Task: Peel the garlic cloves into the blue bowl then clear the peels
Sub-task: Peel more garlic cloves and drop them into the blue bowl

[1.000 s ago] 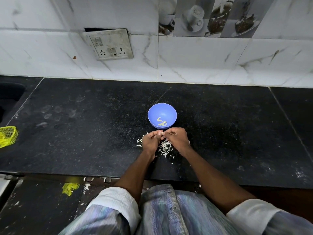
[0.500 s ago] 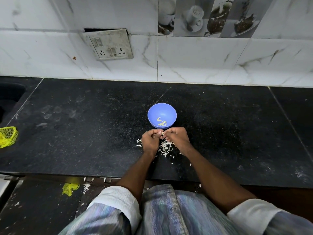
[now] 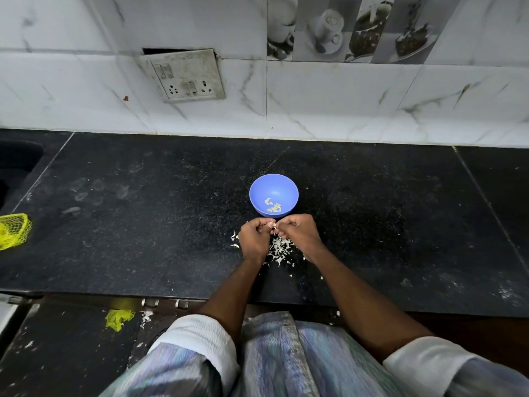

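**Around the black counter: wall, socket plate and yellow netting**

A black speckled stone countertop point(image 3: 143, 224) fills the middle of the frame, with pale smudges on its left part. Behind it, across the top, runs a white marble-patterned tile wall point(image 3: 343, 104). A grimy switch-and-socket plate point(image 3: 184, 75) hangs tilted on the wall at upper left of centre, with a dark gap above it. At upper right, a decorative tile point(image 3: 352, 27) shows cups and desserts in grey tones. A yellow mesh net bag point(image 3: 13, 230) lies at the left edge of the frame. A yellow scrap of netting point(image 3: 118, 318) lies on the dark surface at lower left, below the counter edge.
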`<act>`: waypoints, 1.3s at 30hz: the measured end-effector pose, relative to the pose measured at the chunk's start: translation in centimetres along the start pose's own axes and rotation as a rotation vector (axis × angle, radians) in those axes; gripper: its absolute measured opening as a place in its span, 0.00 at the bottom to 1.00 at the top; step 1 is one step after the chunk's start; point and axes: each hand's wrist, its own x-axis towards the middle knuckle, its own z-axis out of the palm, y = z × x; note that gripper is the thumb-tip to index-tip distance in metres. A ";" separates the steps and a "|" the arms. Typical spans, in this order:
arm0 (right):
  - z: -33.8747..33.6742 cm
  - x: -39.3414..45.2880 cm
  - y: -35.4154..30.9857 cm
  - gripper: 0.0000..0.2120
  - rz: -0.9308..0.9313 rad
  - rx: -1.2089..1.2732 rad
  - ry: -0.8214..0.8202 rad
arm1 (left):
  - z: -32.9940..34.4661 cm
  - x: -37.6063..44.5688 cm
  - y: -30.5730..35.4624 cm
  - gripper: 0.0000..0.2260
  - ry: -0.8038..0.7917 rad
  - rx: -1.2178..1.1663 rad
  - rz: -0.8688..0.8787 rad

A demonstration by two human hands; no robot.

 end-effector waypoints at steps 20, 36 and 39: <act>0.7 0.0 0.1 0.08 0.010 -0.008 0.059 | 0.6 -0.8 0.1 0.05 -0.009 -0.261 -0.136; 0.0 -0.1 -0.6 0.07 0.031 -0.040 0.051 | 0.6 -0.9 1.1 0.06 -0.103 -0.436 -0.213; -0.1 0.1 -0.2 0.08 0.035 -0.097 0.042 | 0.9 -1.0 1.4 0.07 -0.114 -0.466 -0.315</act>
